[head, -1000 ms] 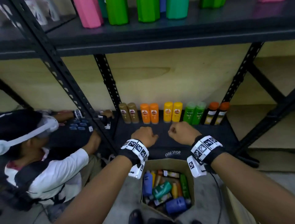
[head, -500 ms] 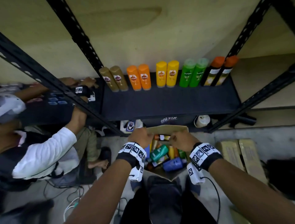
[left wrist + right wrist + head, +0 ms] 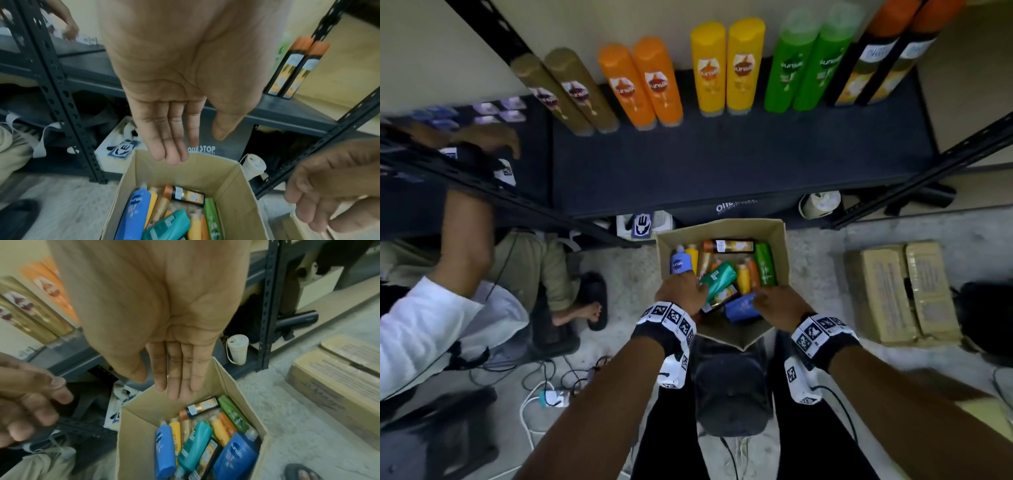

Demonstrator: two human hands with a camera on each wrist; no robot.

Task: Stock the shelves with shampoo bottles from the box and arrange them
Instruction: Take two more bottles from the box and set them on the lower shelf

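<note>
Head view hides both sets of fingertips: the left hand (image 3: 681, 291) and right hand (image 3: 779, 305) cover the near part of the cardboard box (image 3: 777, 240), so only the wrist views settle their state. There both hands are released, fingers straight and together, holding nothing, hovering above the open box on the floor in front of the shelf (image 3: 722, 164). Bottles lie jumbled in the box; a blue bottle (image 3: 236, 454) and another blue one (image 3: 135, 209) read "sunsilk", while the teal bottle (image 3: 194, 446) has a label too blurred to read. On the shelf stand upright pairs, the yellow bottles (image 3: 726, 68) and green bottles (image 3: 804, 65) marked "sunsilk". The shelf edge (image 3: 202, 148) reads "ONE STOP". At left another person (image 3: 431, 325) is cut off.
</note>
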